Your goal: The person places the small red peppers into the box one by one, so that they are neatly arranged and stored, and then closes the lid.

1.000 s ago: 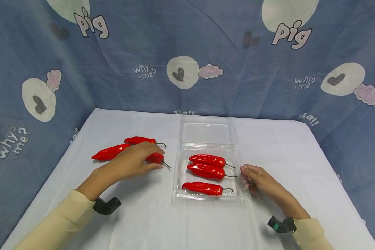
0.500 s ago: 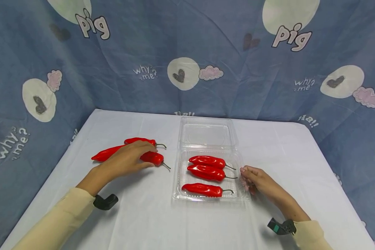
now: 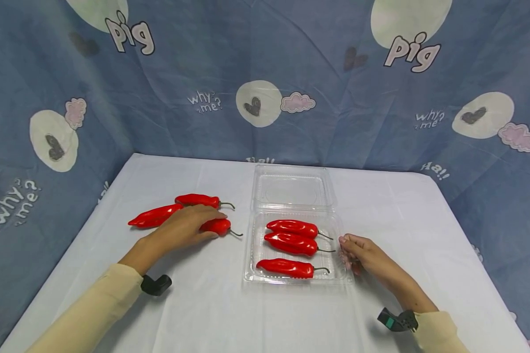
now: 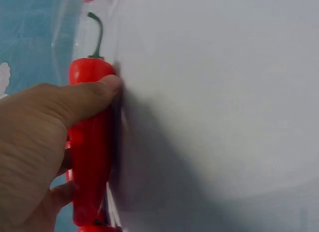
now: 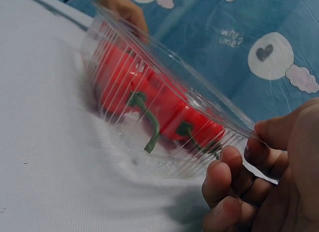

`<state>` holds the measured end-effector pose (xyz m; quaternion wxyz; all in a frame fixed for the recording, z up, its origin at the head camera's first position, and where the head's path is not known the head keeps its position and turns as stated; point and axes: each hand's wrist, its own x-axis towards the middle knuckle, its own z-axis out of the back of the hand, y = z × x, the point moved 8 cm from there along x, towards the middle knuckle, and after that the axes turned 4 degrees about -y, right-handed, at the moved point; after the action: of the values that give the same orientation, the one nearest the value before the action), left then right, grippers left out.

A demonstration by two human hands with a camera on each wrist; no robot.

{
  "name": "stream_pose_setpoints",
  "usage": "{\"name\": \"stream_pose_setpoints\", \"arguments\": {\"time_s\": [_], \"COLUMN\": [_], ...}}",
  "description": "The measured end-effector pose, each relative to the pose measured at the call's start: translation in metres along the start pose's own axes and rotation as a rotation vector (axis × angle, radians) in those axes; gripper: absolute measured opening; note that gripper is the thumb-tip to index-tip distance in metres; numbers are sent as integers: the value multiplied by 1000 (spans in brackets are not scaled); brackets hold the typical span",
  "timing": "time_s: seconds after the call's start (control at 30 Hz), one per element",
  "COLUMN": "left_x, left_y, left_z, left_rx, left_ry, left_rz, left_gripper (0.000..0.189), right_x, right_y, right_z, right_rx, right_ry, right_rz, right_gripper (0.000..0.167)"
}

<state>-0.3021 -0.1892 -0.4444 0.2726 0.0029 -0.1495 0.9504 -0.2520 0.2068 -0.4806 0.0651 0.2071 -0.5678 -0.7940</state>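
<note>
From my feed, everything sits around a clear plastic clamshell container [image 3: 267, 251] on the white-clothed bench [image 3: 203, 304]. My left hand [image 3: 183, 226] grasps a red chili pepper [image 4: 92, 142], just left of the container; the thumb lies across its stem end, and the green stem points toward the container's left wall. That wall stands between this pepper and those inside. My right hand [image 3: 364, 252] pinches the container's right rim between thumb and fingertips.

Two other red chilies crowd the grasp: a far chili [image 3: 198, 199], left of the container and nearer its lid end, and a leftmost chili [image 3: 155, 216], farthest out from the container, its stem end hidden from my head view by the left hand. Inside the container lie three chilies, stems toward its right side: the back chili [image 3: 293, 227] and middle chili [image 3: 291, 243] close together, the front chili [image 3: 287, 267] apart from them. The lid [image 3: 293, 186] lies folded back behind the container, and beyond it hangs a blue printed curtain [image 3: 353, 142]. Dark wrist cameras [image 3: 156, 285] sit at both cuffs, either side of the container.
</note>
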Motion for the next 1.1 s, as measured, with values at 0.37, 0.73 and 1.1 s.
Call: {"name": "stream_pose_setpoints", "arguments": {"time_s": [0.37, 0.73, 1.1], "left_x": [-5, -7, -9], "left_y": [5, 2, -13], "left_z": [-2, 7, 23], "left_rx": [-72, -194, -208], "left_ry": [-32, -46, -87], "left_rz": [41, 102, 56], "left_gripper": [62, 61, 60], "right_x": [0, 0, 0], "right_y": [1, 0, 2], "right_z": [-1, -1, -1], "right_rx": [10, 0, 2], "right_ry": [-2, 1, 5], "right_rz": [0, 10, 18], "right_gripper": [44, 43, 42]}}
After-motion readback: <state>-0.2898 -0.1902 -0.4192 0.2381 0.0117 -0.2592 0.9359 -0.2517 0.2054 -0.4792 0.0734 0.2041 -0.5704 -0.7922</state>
